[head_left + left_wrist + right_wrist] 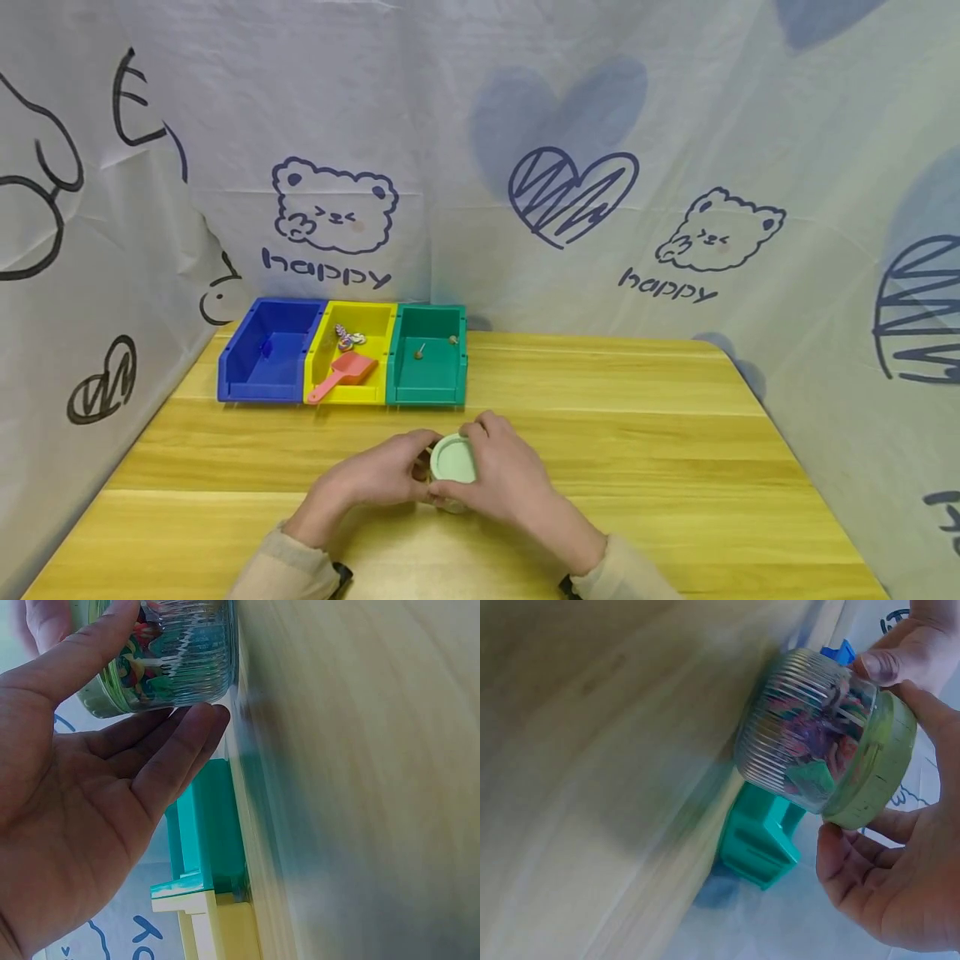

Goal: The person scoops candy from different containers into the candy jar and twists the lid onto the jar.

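A ribbed clear jar [787, 727] with a pale green lid [454, 460] stands on the wooden table near the front middle. Through its wall show colourful small pieces with thin white sticks, including a green one. My left hand [378, 472] holds the jar's side, thumb across it and fingers around the opposite side in the left wrist view. From the right, my right hand [508, 472] grips the lid's rim between thumb and fingers. Most of the jar's body is hidden beneath the lid and hands in the head view.
Behind the hands, blue [262, 392], yellow [360, 310] and green [427, 396] bins stand side by side. A pink scoop [351, 367] and wrapped candies [347, 338] lie in the yellow bin. Two small stick-like pieces are in the green one. A printed cloth [450, 167] hangs behind the table.
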{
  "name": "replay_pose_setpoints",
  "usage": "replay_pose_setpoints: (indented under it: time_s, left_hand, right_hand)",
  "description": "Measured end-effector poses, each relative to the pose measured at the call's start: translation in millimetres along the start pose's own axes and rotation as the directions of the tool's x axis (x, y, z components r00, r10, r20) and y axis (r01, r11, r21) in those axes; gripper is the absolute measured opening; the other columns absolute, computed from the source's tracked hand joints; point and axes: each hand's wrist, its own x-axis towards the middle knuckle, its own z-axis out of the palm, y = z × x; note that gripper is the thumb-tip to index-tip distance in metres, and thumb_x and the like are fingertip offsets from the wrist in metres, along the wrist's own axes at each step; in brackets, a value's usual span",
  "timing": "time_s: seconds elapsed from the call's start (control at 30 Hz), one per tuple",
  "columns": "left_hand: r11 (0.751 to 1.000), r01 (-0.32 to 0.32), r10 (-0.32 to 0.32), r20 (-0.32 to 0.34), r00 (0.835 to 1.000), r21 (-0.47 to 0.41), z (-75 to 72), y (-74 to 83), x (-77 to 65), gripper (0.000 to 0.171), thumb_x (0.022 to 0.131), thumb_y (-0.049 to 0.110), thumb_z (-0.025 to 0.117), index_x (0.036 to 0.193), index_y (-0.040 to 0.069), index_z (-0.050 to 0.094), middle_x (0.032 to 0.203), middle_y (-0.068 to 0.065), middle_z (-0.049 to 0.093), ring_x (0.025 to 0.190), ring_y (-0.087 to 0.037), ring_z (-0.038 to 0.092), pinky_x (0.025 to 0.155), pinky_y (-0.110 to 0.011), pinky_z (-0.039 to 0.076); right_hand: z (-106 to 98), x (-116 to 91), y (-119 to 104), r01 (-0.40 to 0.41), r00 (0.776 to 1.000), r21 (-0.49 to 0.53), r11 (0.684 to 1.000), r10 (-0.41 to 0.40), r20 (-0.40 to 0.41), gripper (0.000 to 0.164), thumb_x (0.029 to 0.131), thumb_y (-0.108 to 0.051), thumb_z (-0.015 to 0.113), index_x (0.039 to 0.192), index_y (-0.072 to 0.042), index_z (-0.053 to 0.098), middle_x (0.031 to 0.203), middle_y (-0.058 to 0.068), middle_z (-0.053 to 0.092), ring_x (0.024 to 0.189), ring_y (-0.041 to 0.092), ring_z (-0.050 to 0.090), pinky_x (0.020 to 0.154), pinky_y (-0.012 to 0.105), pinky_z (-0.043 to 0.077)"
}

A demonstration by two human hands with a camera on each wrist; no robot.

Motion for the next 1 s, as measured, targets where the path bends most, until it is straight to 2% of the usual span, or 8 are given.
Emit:
replay_pose_setpoints:
  time_s: [0.1,0.23,0.37,0.5,0.57,0.63,0.83,1.0]
  left_hand:
    - [1.0,0.003,-0.003,-0.001,1.0,0.011,0.8,-0.2,0.4,0.056,0.09,0.018,0.083,0.136,0.001,0.057,0.121,-0.005,0.066,0.107,-0.02,0.063,0.092,-0.039,0.057]
    - [1.0,-0.001,0.001,0.001,1.0,0.003,1.2,-0.4,0.1,0.057,0.09,0.019,0.083,0.136,0.001,0.056,0.122,-0.005,0.065,0.108,-0.021,0.062,0.093,-0.04,0.056]
    - [1.0,-0.001,0.001,0.0,1.0,-0.011,1.1,-0.3,0.7,0.062,0.087,0.02,0.086,0.137,0.001,0.056,0.123,-0.006,0.065,0.11,-0.023,0.063,0.095,-0.043,0.056]
    - [1.0,0.004,-0.004,0.001,1.0,-0.007,0.8,-0.3,1.1,0.066,0.085,0.021,0.088,0.138,0.001,0.055,0.123,-0.005,0.066,0.11,-0.023,0.063,0.096,-0.044,0.055]
    - [1.0,0.005,-0.005,0.001,1.0,-0.008,0.6,-0.2,1.3,0.067,0.084,0.022,0.088,0.138,0.001,0.055,0.123,-0.005,0.065,0.11,-0.023,0.063,0.096,-0.044,0.055]
    - [1.0,0.007,-0.007,0.0,1.0,-0.014,0.3,-0.2,1.4,0.067,0.084,0.021,0.088,0.139,0.001,0.055,0.123,-0.005,0.065,0.11,-0.023,0.063,0.095,-0.044,0.056]
    - [1.0,0.011,-0.011,-0.004,1.0,-0.013,0.8,0.7,1.7,0.064,0.086,0.021,0.087,0.138,0.002,0.055,0.124,-0.006,0.065,0.11,-0.022,0.063,0.095,-0.04,0.056]
    - [1.0,-0.001,0.001,-0.008,1.0,-0.011,2.2,1.6,2.5,0.06,0.088,0.019,0.085,0.137,0.001,0.056,0.124,-0.006,0.065,0.11,-0.022,0.063,0.094,-0.04,0.057]
  right_hand:
    - [1.0,-1.0,0.3,-0.013,1.0,0.0,1.0,0.013,0.001,0.077,0.082,-0.071,0.075,0.128,-0.01,0.065,0.116,0.003,0.057,0.091,0.014,0.055,0.069,0.03,0.052]
    - [-6.7,-1.4,4.5,0.05,0.995,0.068,0.996,-0.055,0.087,0.078,0.088,-0.063,0.075,0.142,-0.01,0.059,0.141,0.007,0.054,0.112,0.021,0.059,0.08,0.036,0.057]
    - [-16.9,-1.7,10.3,0.147,0.968,0.106,0.983,-0.165,0.191,0.073,0.093,-0.045,0.075,0.152,-0.009,0.051,0.16,0.01,0.042,0.138,0.028,0.05,0.099,0.041,0.055]
    - [-21.1,-1.8,12.5,0.215,0.942,0.098,0.972,-0.232,0.24,0.068,0.097,-0.034,0.073,0.155,-0.007,0.047,0.163,0.011,0.038,0.146,0.028,0.042,0.111,0.042,0.047]
    - [-21.1,-1.8,12.2,0.218,0.941,0.09,0.972,-0.234,0.243,0.068,0.098,-0.031,0.072,0.155,-0.005,0.047,0.162,0.012,0.04,0.146,0.028,0.041,0.112,0.042,0.046]
    - [-19.4,-1.6,11.1,0.205,0.95,0.078,0.976,-0.218,0.225,0.067,0.098,-0.033,0.073,0.153,-0.005,0.048,0.159,0.012,0.043,0.143,0.027,0.045,0.109,0.041,0.049]
    - [-10.7,-1.5,4.9,0.118,0.986,0.042,0.992,-0.122,0.115,0.07,0.091,-0.049,0.078,0.142,-0.006,0.059,0.141,0.011,0.056,0.125,0.024,0.053,0.095,0.037,0.055]
    - [-5.1,-1.8,2.7,0.056,0.996,0.046,0.997,-0.059,0.065,0.073,0.087,-0.055,0.079,0.14,-0.008,0.061,0.136,0.01,0.056,0.118,0.023,0.052,0.091,0.038,0.055]
